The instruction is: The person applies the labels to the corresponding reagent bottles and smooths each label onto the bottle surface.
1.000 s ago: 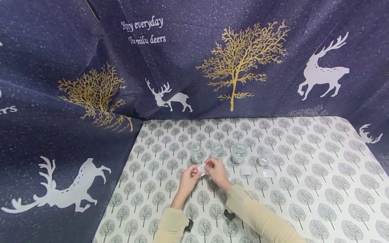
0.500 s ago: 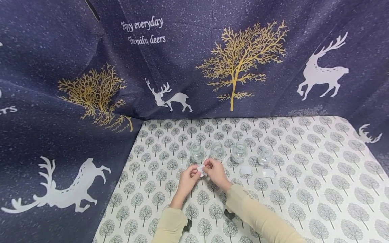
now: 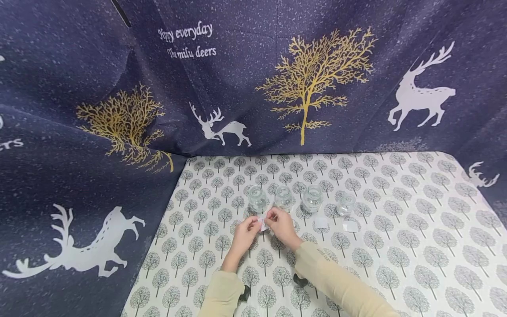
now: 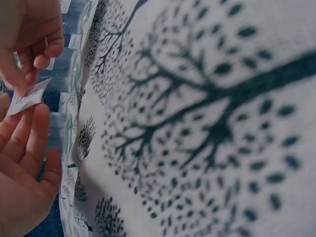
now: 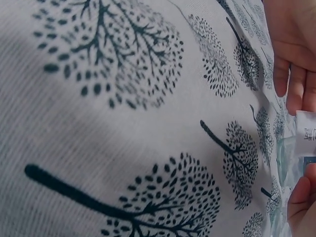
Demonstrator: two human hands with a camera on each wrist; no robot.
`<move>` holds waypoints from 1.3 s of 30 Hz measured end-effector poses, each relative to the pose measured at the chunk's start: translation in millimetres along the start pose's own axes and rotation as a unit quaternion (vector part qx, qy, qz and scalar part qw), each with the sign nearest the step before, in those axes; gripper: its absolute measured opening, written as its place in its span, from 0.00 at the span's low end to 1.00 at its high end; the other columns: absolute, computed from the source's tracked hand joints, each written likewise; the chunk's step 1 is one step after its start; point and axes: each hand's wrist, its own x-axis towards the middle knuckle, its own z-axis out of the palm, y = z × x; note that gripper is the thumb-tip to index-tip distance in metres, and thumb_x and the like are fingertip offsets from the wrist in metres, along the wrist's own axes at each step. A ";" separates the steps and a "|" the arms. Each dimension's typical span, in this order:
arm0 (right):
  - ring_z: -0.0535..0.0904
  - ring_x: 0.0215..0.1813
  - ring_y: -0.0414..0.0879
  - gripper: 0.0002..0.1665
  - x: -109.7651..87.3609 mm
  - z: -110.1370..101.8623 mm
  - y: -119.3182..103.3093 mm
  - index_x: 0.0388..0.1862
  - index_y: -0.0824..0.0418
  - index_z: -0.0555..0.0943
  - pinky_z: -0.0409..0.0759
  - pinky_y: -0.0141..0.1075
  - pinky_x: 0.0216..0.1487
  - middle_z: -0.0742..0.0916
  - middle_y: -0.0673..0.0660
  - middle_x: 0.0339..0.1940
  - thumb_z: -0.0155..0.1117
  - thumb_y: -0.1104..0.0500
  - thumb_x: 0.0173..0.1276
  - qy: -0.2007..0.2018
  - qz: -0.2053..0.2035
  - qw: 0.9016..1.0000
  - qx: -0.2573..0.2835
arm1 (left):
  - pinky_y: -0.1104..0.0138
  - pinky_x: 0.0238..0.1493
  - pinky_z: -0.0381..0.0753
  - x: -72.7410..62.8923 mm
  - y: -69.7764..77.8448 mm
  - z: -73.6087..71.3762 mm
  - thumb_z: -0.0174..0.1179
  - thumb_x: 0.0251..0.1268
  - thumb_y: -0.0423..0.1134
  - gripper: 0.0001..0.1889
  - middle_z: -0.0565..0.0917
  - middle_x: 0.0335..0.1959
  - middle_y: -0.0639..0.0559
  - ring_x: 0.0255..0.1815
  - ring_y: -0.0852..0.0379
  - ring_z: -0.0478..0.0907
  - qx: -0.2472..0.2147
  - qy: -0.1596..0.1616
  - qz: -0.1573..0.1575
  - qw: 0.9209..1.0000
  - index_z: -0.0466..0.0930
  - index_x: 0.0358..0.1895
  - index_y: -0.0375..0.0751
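Note:
Both hands hold a small white paper label [image 3: 263, 223] with dark print, low in front of the leftmost glass jar [image 3: 258, 200]. My left hand [image 3: 244, 234] pinches its left side between thumb and fingers. At the upper right part of the label, my right hand [image 3: 282, 224] pinches it with thumb and forefinger. The left wrist view shows the label [image 4: 28, 98] bent at a slant, its near corner resting along the left fingers [image 4: 37, 133]. Its printed face [image 5: 307, 134] shows at the edge of the right wrist view. Fingertips hide part of it.
Further open glass jars stand in a row to the right: a second jar [image 3: 283, 199], a third [image 3: 312, 201] and a smaller one [image 3: 346, 205]. A white label [image 3: 320, 222] and another label [image 3: 350, 226] lie before the right-hand jars on the tree-print tablecloth [image 3: 396, 246].
The label has tilted between the fingers, so less of its printed face shows in the head view than one second ago. Both hands stay in nearly the same place; the jars have not moved.

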 end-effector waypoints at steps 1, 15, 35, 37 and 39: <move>0.70 0.25 0.39 0.08 0.1 -0.2 0.7 0.22 0.60 0.73 0.72 0.26 0.25 0.79 0.53 0.24 0.62 0.69 0.50 -0.001 -0.004 1.000 -0.004 | 0.73 0.35 0.77 0.2 0.2 -1.3 0.52 0.62 0.45 0.14 0.83 0.31 0.46 0.30 0.60 0.77 -0.002 -0.001 0.000 1.000 0.78 0.42 0.39; 0.70 0.28 0.40 0.09 -1.0 -2.6 6.0 0.21 0.58 0.73 0.73 0.27 0.28 0.77 0.51 0.26 0.64 0.68 0.49 -0.043 0.002 0.999 0.005 | 0.72 0.30 0.73 9.7 2.6 -17.6 0.53 0.61 0.42 0.13 0.81 0.29 0.37 0.30 0.43 0.76 -0.008 -0.095 -0.045 0.994 0.80 0.37 0.35; 0.70 0.23 0.40 0.07 -3.0 -8.2 7.0 0.22 0.57 0.73 0.73 0.28 0.23 0.77 0.51 0.21 0.61 0.68 0.52 -0.107 -0.008 0.993 0.039 | 0.53 0.52 0.72 -0.7 34.4 -30.2 0.52 0.61 0.36 0.11 0.80 0.45 0.38 0.49 0.42 0.75 -0.019 -0.143 -0.025 0.989 0.79 0.39 0.32; 0.70 0.23 0.40 0.07 -3.5 -8.6 6.6 0.22 0.57 0.74 0.73 0.28 0.23 0.77 0.51 0.21 0.61 0.68 0.51 -0.109 -0.005 0.993 0.038 | 0.53 0.53 0.71 -2.1 39.1 -31.6 0.51 0.61 0.36 0.11 0.79 0.46 0.39 0.50 0.43 0.74 -0.017 -0.146 -0.028 0.989 0.79 0.39 0.32; 0.70 0.23 0.40 0.08 -3.8 -8.9 5.9 0.22 0.57 0.74 0.73 0.28 0.22 0.77 0.51 0.22 0.62 0.68 0.52 -0.111 0.002 0.993 0.037 | 0.54 0.53 0.72 -2.6 39.3 -31.8 0.51 0.61 0.36 0.11 0.79 0.47 0.39 0.51 0.43 0.74 -0.017 -0.150 -0.030 0.988 0.79 0.39 0.32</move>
